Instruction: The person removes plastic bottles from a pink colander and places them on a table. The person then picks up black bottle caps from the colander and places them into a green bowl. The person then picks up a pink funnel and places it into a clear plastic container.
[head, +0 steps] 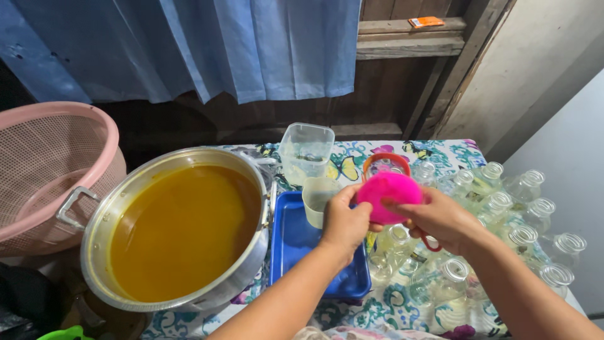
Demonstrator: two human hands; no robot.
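Observation:
Both of my hands hold a bright pink round strainer-like thing (390,189) over the table. My left hand (345,221) grips its left edge and my right hand (440,220) pinches its right side. A red ring-shaped rim (385,160) shows just behind it, and a red handle part pokes out under my right hand. Below my left hand lies a blue rectangular tray (296,242) with a pale plastic cup (318,200) standing in it. To the left sits a large metal pot (182,230) full of opaque orange-yellow liquid.
Several empty clear glass bottles (503,217) stand crowded on the right of the patterned tablecloth (390,305). A clear square plastic container (306,151) stands behind the tray. A pink mesh basket (53,170) sits at far left. A blue curtain (207,44) hangs behind.

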